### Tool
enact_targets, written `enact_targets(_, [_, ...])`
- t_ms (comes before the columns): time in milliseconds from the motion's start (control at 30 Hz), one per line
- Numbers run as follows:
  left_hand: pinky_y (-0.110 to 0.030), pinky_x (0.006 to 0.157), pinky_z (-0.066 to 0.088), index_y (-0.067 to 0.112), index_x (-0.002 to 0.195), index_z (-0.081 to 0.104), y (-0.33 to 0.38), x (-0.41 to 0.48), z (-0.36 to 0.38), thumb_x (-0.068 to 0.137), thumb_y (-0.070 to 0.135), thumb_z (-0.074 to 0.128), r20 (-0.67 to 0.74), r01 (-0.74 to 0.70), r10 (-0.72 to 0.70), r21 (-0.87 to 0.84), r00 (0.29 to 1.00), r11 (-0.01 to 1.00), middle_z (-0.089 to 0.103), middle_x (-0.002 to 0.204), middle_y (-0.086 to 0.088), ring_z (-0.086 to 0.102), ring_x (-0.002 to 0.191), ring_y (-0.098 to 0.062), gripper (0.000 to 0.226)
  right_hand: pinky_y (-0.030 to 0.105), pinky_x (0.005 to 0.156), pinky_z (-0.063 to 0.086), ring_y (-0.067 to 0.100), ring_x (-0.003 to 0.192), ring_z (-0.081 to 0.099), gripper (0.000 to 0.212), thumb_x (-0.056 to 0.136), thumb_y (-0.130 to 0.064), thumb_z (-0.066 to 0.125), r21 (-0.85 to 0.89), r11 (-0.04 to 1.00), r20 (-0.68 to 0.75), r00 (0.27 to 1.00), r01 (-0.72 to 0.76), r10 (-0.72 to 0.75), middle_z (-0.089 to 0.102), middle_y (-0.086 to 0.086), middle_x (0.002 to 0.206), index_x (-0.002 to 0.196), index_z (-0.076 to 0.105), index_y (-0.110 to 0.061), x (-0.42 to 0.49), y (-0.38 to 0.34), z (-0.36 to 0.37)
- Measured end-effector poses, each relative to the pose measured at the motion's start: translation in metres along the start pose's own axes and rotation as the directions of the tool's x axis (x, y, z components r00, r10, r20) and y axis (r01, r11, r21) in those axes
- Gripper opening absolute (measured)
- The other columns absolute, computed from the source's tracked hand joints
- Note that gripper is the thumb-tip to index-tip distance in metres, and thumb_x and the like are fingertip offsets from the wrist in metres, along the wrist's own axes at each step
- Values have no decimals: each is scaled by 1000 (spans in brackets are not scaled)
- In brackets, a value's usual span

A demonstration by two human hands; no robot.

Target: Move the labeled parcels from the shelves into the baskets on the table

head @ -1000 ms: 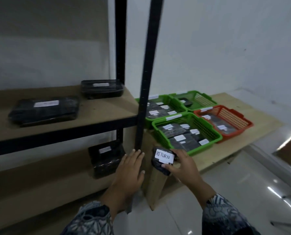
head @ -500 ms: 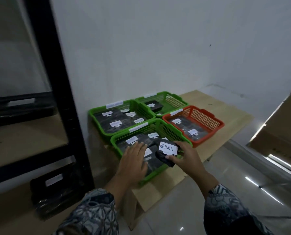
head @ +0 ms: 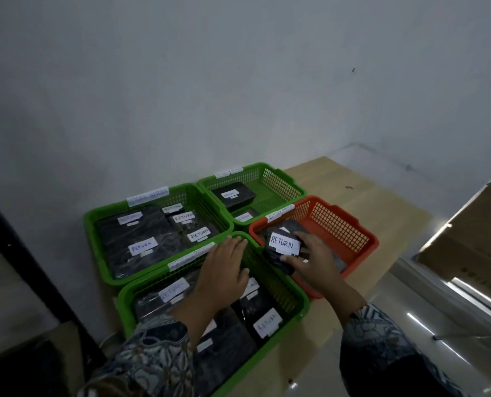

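Wooden desk (head: 381, 213) set against a grey wall (head: 238, 96). Right hand (head: 316, 262): grip clamped on a black parcel (head: 281, 249) labelled RETURN, held over the left end of the orange basket (head: 338, 227). Left hand (head: 224, 270): grip apart, fingers straight, above the near green basket's (head: 270, 285) far rim.

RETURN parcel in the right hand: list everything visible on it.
The RETURN parcel is a small dark block wrapped in what looks like glossy black plastic film. A white rectangular label on its top face reads RETURN in dark handwriting. It is tilted, label towards the camera. The right hand holds it, thumb on the near edge, fingers over the far edge. It hangs over the left end of the orange basket; contact with anything below is hidden.
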State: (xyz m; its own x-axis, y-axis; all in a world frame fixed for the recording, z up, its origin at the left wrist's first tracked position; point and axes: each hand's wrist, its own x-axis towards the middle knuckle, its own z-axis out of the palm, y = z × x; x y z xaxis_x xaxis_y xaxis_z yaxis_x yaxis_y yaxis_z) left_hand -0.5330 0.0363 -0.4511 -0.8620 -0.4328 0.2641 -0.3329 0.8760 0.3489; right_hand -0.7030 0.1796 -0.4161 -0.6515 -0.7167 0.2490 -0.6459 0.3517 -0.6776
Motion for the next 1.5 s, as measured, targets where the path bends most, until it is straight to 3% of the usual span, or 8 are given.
enact_targets(167, [-39,116,7,13,148,21,21,47,27,94,34,41,-23,55,-55,-8,998,998,21,154,-6,12,142,-21,62,39,88,53,25,105,58,62,73,-19,81,-3,1000,42,999,14,-14,55,12,116,127,53,-5,53,57,-12])
enact_targets(333, [-36,115,4,16,149,18,51,91,60,94,36,43,-29,153,-153,16,988,988,17,156,-2,5,143,-17,64,40,88,52,23,105,55,59,73,-16,80,-6,1000,96,995,23,-22,54,9,113,125,54,-7,107,111,-24])
enact_targets(633, [-45,117,7,11,148,22,78,146,104,86,37,38,-40,403,-401,95,915,910,21,154,-8,10,143,-25,69,23,88,33,21,108,47,64,73,-10,78,-4,998,215,974,68,-66,48,16,121,131,50,-7,180,181,-44])
enact_targets(800, [-51,113,12,7,144,31,80,166,124,82,40,29,-77,493,-488,180,870,851,29,150,-13,20,141,-31,70,31,90,38,32,116,49,64,77,-13,75,-53,994,270,960,93,-75,49,18,128,134,46,-4,210,211,-38])
enact_targets(900, [-49,115,6,8,147,20,83,177,130,88,37,39,-46,543,-546,207,836,814,19,154,-11,9,143,-28,68,37,91,41,30,120,47,65,82,-22,71,-135,981,356,931,137,-81,48,14,133,138,41,-9,221,224,-33])
enact_targets(1033, [-47,116,1,12,150,6,83,182,134,92,38,38,-12,579,-599,271,801,769,4,158,-7,-3,144,-25,72,34,99,35,29,124,43,66,84,-17,68,-156,975,477,877,160,-67,46,14,135,141,36,-7,230,234,-23])
enact_targets(1233, [-48,116,2,11,150,5,80,180,139,92,40,36,-21,597,-621,301,784,744,6,157,-9,-2,144,-27,72,30,97,35,30,120,47,63,81,-9,69,-138,976,582,811,169,-58,51,16,130,137,41,-6,236,242,-9])
enact_targets(1500, [-49,116,3,10,150,9,80,179,140,90,40,33,-19,592,-618,309,786,744,9,157,-10,-1,144,-27,71,29,102,33,31,123,44,68,83,-4,65,-124,982,569,821,140,-45,45,19,133,144,35,-10,236,239,-5])
